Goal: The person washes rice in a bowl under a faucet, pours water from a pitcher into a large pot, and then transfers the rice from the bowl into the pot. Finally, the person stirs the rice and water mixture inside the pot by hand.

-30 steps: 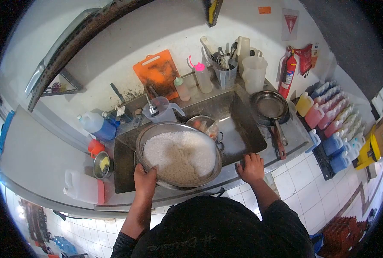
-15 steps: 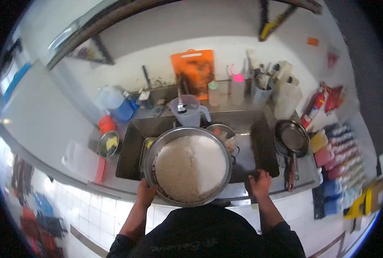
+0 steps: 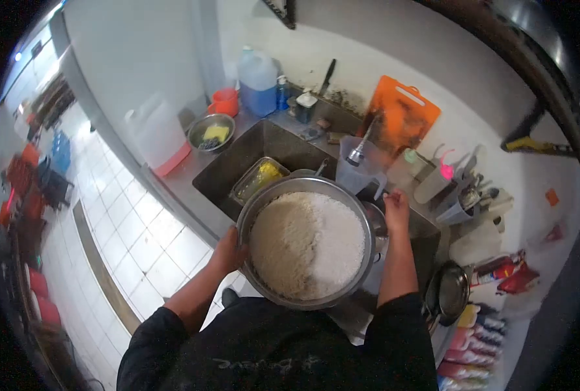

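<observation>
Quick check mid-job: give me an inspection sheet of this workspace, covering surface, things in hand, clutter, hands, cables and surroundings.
Surface: grey metal sink, a clear rectangular container with yellow contents inside.
Job's things: large round metal bowl holding tan and white grains.
Clutter: red plastic mug; orange cutting board, dark-stained; clear plastic jug below a metal spray tap.
Hands: left hand grips the bowl's rim; right hand is by the jug's handle, contact unclear.
Cables: nothing seen.
Surroundings: white tiled floor; dark round frying pan at lower right.
</observation>
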Available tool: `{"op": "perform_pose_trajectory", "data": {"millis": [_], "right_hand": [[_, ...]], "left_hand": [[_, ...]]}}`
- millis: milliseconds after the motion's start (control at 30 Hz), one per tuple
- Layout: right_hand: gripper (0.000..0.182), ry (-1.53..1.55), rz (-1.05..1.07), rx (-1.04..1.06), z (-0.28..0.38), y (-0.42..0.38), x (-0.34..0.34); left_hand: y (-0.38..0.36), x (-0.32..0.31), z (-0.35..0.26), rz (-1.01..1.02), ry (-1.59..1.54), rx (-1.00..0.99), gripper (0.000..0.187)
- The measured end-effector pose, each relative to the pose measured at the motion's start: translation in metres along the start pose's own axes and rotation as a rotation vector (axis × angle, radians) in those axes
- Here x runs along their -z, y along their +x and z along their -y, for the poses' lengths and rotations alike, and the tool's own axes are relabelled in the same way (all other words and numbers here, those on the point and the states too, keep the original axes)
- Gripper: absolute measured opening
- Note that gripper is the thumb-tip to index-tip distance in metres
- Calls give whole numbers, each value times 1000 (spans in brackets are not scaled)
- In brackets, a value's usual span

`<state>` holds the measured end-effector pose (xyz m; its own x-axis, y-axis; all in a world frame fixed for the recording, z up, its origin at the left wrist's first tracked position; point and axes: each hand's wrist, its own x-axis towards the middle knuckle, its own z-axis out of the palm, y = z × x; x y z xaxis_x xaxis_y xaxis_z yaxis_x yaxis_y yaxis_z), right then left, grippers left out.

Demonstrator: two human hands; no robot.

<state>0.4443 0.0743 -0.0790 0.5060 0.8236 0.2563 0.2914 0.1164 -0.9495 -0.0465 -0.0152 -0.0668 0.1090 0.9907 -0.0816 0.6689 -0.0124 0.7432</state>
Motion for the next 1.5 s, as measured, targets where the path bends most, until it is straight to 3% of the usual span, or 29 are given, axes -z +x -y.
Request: {"op": "perform_pose_trajectory", "data": {"millis": [67,133,200,300,467,700,800,833,900,1033,1200,1333,1400,1433,1500], "right_hand": [[36,-175,-5,40,-15,34,-15],[40,-128,117,3,-11,49,-24],[40,-236,217,-255,13,52,-30],[38,-154,222,-302,-14,67,-32],[38,-129,207,-264,-43,79,-33],[31,-191,123,-178,-21,62,-38],[29,-149,92,-127,-59,71,-31],[29,-151,90,-128,-48,58,-28],[29,150,52,-155,-32,28,-19],[29,-62,19,-151,-75,-12,16],[28,-221,123,-485,-63,-48,46],[28,-159,26,-561,-50,-68,44],[22,-316,59,-217,-73,-71,47],[22,-309,47,-221,-61,-71,42],[22,-308,-58,186,-23,-60,21]], "left_hand": [[-2,1,-4,-1,-25,68,42],[-1,1,-10,27,-51,172,41],[-1,0,-10,7,-38,171,41],[-2,2,-17,-16,-25,177,42],[-4,6,-24,18,-41,233,45],[-3,6,-25,-23,-12,206,43],[-2,7,-27,-15,-25,238,42],[-2,7,-28,-10,-28,256,42],[-1,4,-22,-32,-57,229,42],[-2,5,-26,-24,-92,250,42],[-1,-3,-16,-45,-77,180,42],[0,-6,-7,-56,-138,148,41],[-2,-5,-10,-49,-105,152,40],[-1,-3,-12,-54,-79,165,39],[0,-2,-13,-44,-83,168,38]]}}
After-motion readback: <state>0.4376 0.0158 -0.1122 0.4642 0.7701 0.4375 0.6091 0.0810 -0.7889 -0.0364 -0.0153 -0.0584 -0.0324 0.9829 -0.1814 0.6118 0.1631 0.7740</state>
